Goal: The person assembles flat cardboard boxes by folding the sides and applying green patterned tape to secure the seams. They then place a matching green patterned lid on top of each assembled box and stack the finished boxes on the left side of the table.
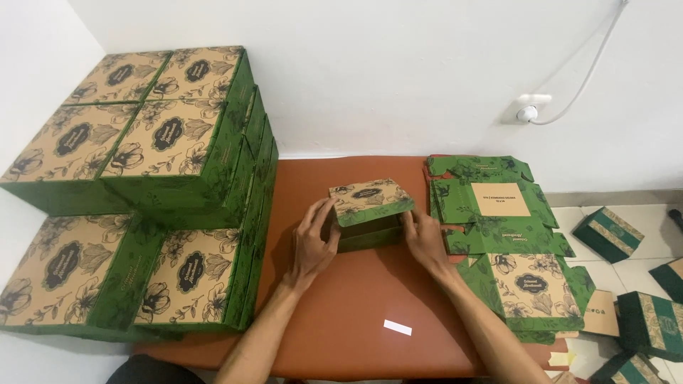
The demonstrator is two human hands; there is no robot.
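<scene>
Both hands on the small green floral box at mid-desk. Left hand clamped on its left side, right hand on its right; box between them, equally near. Lid raised, tilted, hinged at far edge, opening nearward; long axis left-to-right. Flat blanks beyond right grip, finished boxes beyond left.

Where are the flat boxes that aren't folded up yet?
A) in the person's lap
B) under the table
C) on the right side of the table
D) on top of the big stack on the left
C: the flat boxes lie in a pile on the right part of the table, next to the right hand; the stack on the left is all folded boxes.
</scene>
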